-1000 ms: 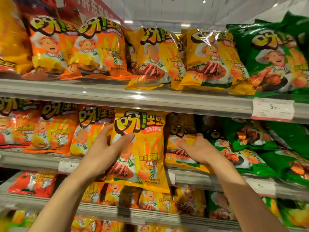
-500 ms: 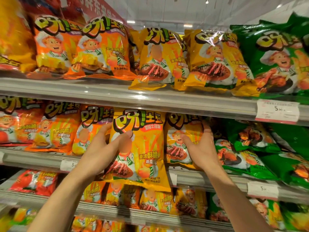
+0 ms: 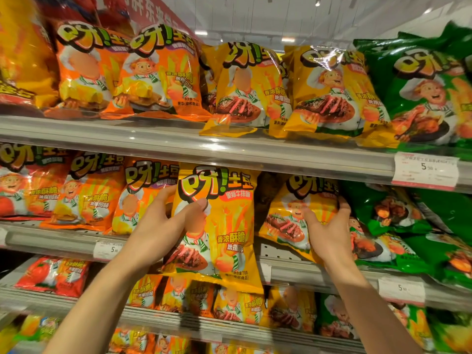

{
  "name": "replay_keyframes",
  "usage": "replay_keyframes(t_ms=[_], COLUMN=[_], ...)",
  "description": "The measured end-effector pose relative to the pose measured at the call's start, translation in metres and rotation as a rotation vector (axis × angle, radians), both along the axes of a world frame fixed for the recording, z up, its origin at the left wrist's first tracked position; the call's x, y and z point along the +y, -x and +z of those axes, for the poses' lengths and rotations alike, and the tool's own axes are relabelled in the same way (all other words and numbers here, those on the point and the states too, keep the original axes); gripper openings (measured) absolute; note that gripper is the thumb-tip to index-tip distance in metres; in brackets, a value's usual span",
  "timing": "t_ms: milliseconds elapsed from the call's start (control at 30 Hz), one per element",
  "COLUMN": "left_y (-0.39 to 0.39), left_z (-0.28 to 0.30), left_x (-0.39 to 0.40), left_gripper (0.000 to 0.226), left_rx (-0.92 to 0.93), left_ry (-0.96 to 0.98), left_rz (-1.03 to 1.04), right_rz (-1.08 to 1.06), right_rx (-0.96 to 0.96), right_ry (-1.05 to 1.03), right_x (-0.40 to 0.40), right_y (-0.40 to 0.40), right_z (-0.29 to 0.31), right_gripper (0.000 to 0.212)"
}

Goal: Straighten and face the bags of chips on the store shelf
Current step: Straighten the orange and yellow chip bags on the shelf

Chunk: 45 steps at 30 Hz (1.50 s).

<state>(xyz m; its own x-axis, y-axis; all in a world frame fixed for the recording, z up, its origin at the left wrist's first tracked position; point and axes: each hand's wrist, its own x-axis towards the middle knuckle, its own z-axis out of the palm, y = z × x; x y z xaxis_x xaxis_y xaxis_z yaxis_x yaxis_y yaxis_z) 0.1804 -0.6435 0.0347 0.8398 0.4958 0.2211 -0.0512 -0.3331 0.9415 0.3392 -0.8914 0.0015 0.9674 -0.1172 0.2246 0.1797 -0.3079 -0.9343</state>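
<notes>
The left hand grips the front yellow bag at its left edge: the thumb lies across the bag face and the fingers curl behind it. This bag stands upright, face forward, at the centre of the middle shelf, and its lower edge hangs over the shelf rail.

The right hand holds a second yellow bag at 3 o'clock from the first. The fingers wrap its right edge and the thumb rests on its face. This bag sits further back on the shelf and tilts, its top leaning toward 1 o'clock.

Orange bags fill the middle shelf at 9 o'clock of the left hand. Green bags lie at 3 o'clock of the right hand, slumped and overlapping.

On the top shelf, at 12 o'clock, orange, yellow and green bags stand in a row. A price tag is fixed to its rail at the right.
</notes>
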Motion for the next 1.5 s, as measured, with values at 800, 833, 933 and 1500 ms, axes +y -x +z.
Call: replay_keyframes(t_ms=[800, 833, 933, 1500], left_y=[-0.008, -0.008, -0.008, -0.010], left_z=[-0.003, -0.003, -0.004, -0.009], left_x=[-0.006, -0.006, -0.006, -0.013], left_gripper=[0.044, 0.043, 0.049, 0.054], left_rx=[-0.023, -0.023, -0.025, -0.050], left_ry=[0.036, 0.040, 0.038, -0.009], left_rz=[-0.014, -0.018, -0.023, -0.024], right_rz=[0.042, 0.033, 0.021, 0.119], right_rx=[0.143, 0.145, 0.115, 0.108], right_ry=[0.388, 0.383, 0.362, 0.072], right_x=[0.036, 0.037, 0.034, 0.033], right_y=[-0.045, -0.045, -0.052, -0.048], right_z=[-0.014, -0.015, -0.022, 0.001], right_gripper=[0.090, 0.099, 0.087, 0.054])
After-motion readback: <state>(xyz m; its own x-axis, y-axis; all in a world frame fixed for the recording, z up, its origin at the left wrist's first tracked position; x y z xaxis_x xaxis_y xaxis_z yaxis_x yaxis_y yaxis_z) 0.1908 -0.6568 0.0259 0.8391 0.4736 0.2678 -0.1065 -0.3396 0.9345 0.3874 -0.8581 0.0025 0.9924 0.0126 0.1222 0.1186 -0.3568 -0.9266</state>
